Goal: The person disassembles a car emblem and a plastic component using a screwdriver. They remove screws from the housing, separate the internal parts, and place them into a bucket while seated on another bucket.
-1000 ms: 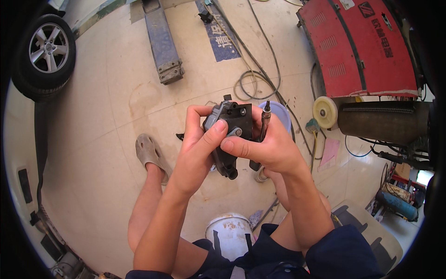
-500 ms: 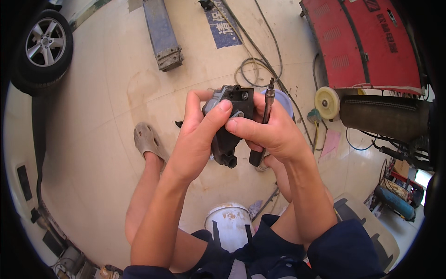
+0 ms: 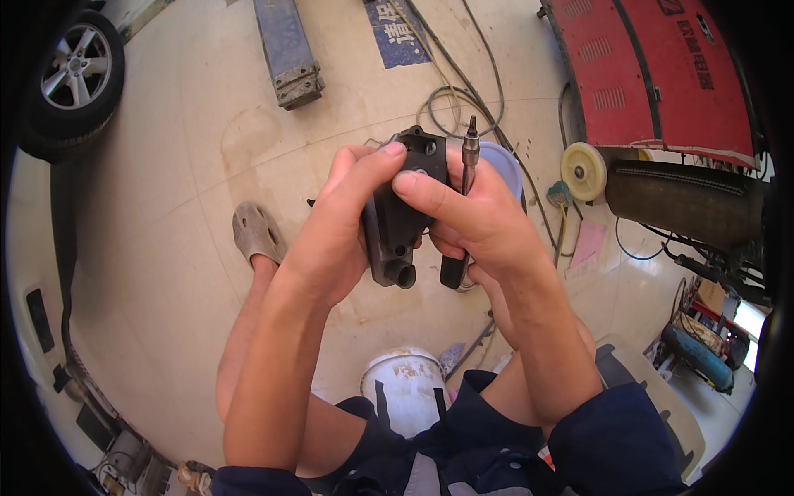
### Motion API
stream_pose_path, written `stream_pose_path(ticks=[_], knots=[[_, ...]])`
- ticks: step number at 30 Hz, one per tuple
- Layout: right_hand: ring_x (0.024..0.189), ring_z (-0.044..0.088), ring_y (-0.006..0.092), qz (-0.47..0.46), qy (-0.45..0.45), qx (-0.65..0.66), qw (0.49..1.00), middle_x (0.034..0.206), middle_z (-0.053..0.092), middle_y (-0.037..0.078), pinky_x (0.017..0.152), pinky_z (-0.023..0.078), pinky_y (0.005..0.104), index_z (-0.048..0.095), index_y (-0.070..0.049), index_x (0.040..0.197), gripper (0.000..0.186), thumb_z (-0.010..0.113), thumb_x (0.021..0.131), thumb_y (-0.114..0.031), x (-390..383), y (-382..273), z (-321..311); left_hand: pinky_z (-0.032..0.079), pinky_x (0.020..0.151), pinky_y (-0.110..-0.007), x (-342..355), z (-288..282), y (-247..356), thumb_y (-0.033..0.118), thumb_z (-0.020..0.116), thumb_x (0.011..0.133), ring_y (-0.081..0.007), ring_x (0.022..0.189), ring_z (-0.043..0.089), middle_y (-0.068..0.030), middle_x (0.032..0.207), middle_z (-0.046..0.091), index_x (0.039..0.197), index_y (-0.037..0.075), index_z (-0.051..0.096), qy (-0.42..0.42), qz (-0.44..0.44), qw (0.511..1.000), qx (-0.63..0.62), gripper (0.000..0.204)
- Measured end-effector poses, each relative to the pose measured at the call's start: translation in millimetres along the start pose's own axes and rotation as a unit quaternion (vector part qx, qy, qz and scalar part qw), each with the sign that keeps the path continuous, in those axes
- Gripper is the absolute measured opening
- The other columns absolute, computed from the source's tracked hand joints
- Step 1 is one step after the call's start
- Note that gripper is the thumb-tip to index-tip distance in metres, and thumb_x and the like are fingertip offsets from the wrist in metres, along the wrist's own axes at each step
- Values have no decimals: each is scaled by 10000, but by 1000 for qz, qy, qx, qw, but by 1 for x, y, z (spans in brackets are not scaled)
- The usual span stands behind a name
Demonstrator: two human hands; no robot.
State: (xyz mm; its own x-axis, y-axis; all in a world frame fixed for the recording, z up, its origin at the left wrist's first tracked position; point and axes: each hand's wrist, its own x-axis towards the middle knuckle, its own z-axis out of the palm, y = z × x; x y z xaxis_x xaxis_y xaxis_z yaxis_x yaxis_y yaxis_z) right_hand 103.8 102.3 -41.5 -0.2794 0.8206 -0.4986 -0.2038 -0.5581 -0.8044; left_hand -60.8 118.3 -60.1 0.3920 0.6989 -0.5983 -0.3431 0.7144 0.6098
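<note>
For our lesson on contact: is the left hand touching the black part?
Touching: the head view shows the left hand gripping the black part, its thumb pressed on near the top.

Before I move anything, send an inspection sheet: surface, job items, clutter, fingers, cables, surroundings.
Surface: pale tiled floor, brownish stains.
Job items: black housing, held up off the floor; bit driver alongside, bit toward the top of the picture.
Clutter: white bucket between the legs, brown-marked; lavender basin, partly hidden; pink sheet.
Fingers: left fingers grip the housing; right fingers hold housing and driver together.
Cables: looped on the floor, beyond the housing.
Surroundings: wheel upper left; blue-grey beam at top; red cabinet upper right.
</note>
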Motion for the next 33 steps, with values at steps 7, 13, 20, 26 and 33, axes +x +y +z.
stream_pose_path(ticks=[7, 13, 20, 26, 33], knots=[[581, 500, 28, -59, 58, -18, 996, 703, 584, -44, 488, 370, 203, 645, -61, 877, 369, 664, 967, -418, 4, 5, 11, 575, 663, -379, -4, 1, 2, 351, 530, 995, -249, 772, 674, -140, 991, 645, 1195, 25, 516, -35, 6, 997, -64, 383], [581, 497, 27, -41, 79, -22, 996, 720, 586, -41, 478, 369, 205, 640, -50, 887, 409, 653, 969, -451, 2, 1, 10, 562, 841, -451, -10, -3, 12, 268, 714, 838, -292, 968, 659, -192, 1180, 562, 1323, 23, 364, -82, 4, 997, -1, 646], [646, 484, 18, -126, 101, -11, 987, 791, 574, -39, 530, 395, 198, 563, -41, 982, 407, 623, 991, -444, 9, 19, 13, 513, 906, -386, -15, 1, 14, 181, 747, 871, -208, 1110, 561, -172, 1211, 522, 1281, -15, 281, -95, 14, 995, 14, 651], [698, 491, 29, -84, 89, 11, 992, 810, 570, -28, 572, 412, 204, 558, -38, 992, 412, 607, 999, -447, 9, 10, 12, 532, 861, -337, -13, 6, 9, 195, 761, 874, -173, 1073, 581, -170, 1186, 553, 1300, -34, 256, -65, 63, 991, 98, 699], [655, 479, 26, -141, 204, -104, 963, 750, 554, -16, 554, 383, 204, 571, -50, 920, 357, 682, 960, -387, 13, 4, 9, 550, 800, -321, -13, 7, 13, 79, 726, 819, -172, 1015, 604, -147, 1165, 554, 1349, -9, 247, 29, 169, 971, 166, 720]])
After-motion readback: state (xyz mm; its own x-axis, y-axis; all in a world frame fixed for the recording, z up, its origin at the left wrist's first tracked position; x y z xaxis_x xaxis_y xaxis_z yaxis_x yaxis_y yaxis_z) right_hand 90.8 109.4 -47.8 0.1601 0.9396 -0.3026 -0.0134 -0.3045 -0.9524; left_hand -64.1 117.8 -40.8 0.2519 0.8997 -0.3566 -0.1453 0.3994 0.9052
